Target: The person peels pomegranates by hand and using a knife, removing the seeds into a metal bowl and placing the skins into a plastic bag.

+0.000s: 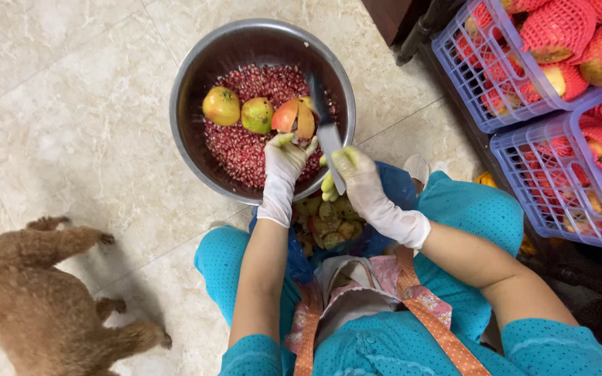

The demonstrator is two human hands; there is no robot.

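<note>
Two gloved hands work over a steel bowl [189, 76] that stands on the tiled floor [57, 104] in front of the seated person; the bowl holds a layer of red pomegranate seeds [245, 150], two whole yellow-green pomegranates [221, 106] and an opened pomegranate piece [295, 116] with peel curling outward. The left hand [285, 160] reaches into the bowl, fingers partly spread and touching the lower edge of the opened piece; whether they grip it cannot be told. The right hand [353, 174] is closed round the handle of a knife [326, 125], whose blade points away from the body and lies just beside the opened piece.

To do this step well, in judgement: keep the blade tip over the bowl so that loose seeds fall inside; keep the left fingers clear of the cutting edge; cut shallow through the peel only; steady the piece before any pressure is applied.

A blue bag of peel scraps [329, 223] sits between the knees, just below the bowl rim. To the right stand two lilac plastic baskets [454, 56], lattice-walled and rectangular, one nearer than the other; each holds pomegranates in red foam net sleeves [559, 28]. No label or sign is legible. A brown dog [43, 299] stands at the lower left, well apart from the bowl.
</note>
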